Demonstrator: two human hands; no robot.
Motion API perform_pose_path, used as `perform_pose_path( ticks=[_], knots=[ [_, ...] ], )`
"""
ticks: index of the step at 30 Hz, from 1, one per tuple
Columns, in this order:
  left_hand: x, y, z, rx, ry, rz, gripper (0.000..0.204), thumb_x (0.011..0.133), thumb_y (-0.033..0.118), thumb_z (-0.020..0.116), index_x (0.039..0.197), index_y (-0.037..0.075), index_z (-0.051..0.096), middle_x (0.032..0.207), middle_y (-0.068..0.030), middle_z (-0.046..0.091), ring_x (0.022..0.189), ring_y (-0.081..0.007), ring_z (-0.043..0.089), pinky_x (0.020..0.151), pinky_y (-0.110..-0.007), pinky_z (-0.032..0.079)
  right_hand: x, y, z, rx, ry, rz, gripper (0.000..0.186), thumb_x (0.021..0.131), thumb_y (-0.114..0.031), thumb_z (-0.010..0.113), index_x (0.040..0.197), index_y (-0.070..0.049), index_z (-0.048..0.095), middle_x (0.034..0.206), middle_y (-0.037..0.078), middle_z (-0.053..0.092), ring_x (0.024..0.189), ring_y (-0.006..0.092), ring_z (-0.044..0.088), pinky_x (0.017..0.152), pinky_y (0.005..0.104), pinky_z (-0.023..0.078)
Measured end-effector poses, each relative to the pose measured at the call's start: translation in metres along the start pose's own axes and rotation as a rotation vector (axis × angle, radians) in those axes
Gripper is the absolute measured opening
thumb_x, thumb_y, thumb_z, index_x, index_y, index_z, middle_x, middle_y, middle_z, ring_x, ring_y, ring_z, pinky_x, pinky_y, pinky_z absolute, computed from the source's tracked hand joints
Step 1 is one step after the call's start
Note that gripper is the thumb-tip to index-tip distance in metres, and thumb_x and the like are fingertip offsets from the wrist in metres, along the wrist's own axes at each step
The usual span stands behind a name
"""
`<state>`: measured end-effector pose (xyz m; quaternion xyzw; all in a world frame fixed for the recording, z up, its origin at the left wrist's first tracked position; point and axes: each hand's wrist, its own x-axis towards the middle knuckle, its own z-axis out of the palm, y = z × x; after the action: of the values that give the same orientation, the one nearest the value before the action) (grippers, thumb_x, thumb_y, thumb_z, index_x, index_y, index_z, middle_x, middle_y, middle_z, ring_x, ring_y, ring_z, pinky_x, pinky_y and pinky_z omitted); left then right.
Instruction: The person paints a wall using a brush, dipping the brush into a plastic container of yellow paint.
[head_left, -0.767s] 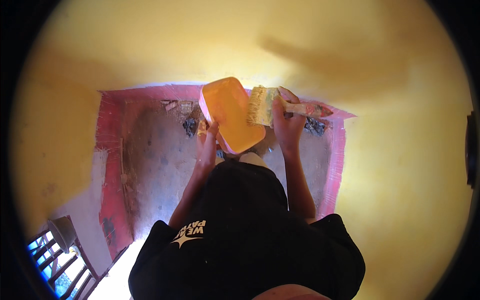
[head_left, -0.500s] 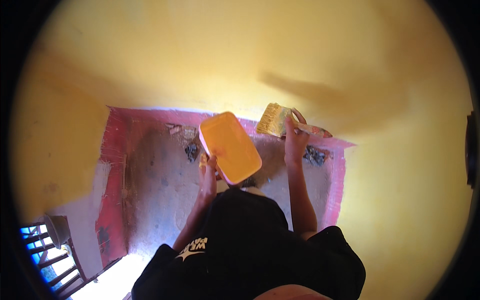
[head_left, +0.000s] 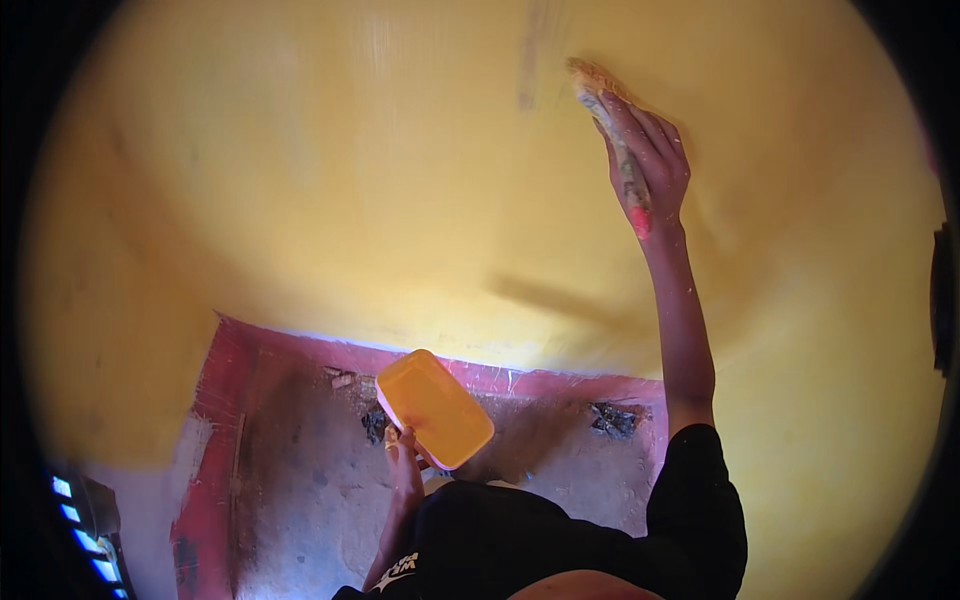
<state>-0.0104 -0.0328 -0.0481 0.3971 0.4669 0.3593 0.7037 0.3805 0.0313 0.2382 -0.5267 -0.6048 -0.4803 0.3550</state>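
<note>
My right hand [head_left: 655, 160], raised on the upper right, grips a wide paintbrush [head_left: 587, 78] by its paint-stained, red-tipped handle, with the bristles at or very near the yellow wall [head_left: 420, 180]. Lower down, my left hand [head_left: 403, 450] holds a tilted rectangular plastic container [head_left: 435, 405] with orange-yellow paint inside; my fingers are partly hidden by it.
A red-pink band [head_left: 215, 450] runs along the bottom of the walls round the grey, stained floor [head_left: 290, 500]. Dark crumpled plastic [head_left: 615, 420] and small debris lie by the far wall. At lower left are a pale unpainted patch [head_left: 140, 510] and a barred opening [head_left: 85, 540].
My right hand has lifted the brush from beside the container up onto the wall. The view has tilted upward, so the container, my left hand and floor sit lower in it.
</note>
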Motion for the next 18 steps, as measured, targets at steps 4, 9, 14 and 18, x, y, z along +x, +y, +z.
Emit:
perform_pose_path(
  ticks=[4, 9, 14, 18],
  knots=[
    [0.011, -0.013, 0.000, -0.024, 0.015, 0.104, 0.045, 0.098, 0.036, 0.043, 0.131, 0.006, 0.040, 0.118, -0.0149, 0.056, 0.102, -0.0245, 0.063, 0.071, -0.038, 0.059, -0.091, -0.007, 0.010, -0.272, -0.281, -0.073, 0.061, 0.073, -0.010, 0.067, 0.134, -0.015, 0.057, 0.116, 0.009, 0.063, 0.101, 0.0293, 0.062, 0.088, 0.0397, 0.051],
    [0.017, -0.030, -0.011, -0.029, 0.013, 0.051, 0.046, 0.098, 0.037, 0.044, 0.130, 0.005, 0.040, 0.118, -0.0161, 0.056, 0.099, -0.0264, 0.064, 0.069, -0.037, 0.060, -0.183, -0.033, 0.022, 0.027, -0.672, 0.100, 0.057, 0.077, -0.009, 0.060, 0.132, -0.025, 0.057, 0.121, 0.003, 0.062, 0.104, 0.0248, 0.061, 0.089, 0.0375, 0.050],
    [0.015, -0.033, -0.012, -0.031, 0.009, 0.055, 0.047, 0.098, 0.038, 0.044, 0.130, 0.005, 0.039, 0.119, -0.0168, 0.056, 0.098, -0.0269, 0.065, 0.067, -0.036, 0.060, -0.098, 0.015, -0.005, 0.067, -0.530, 0.012, 0.046, 0.085, -0.014, 0.057, 0.129, -0.028, 0.059, 0.124, -0.001, 0.064, 0.107, 0.0218, 0.063, 0.090, 0.0365, 0.051],
    [0.019, -0.038, -0.022, -0.032, -0.033, 0.090, 0.047, 0.098, 0.038, 0.044, 0.131, 0.004, 0.038, 0.118, -0.0171, 0.056, 0.099, -0.0268, 0.065, 0.067, -0.035, 0.060, 0.040, 0.033, -0.047, -0.201, -0.414, -0.032, 0.030, 0.093, -0.014, 0.059, 0.121, -0.023, 0.066, 0.114, 0.002, 0.069, 0.101, 0.0236, 0.067, 0.086, 0.0333, 0.054]
  ],
)
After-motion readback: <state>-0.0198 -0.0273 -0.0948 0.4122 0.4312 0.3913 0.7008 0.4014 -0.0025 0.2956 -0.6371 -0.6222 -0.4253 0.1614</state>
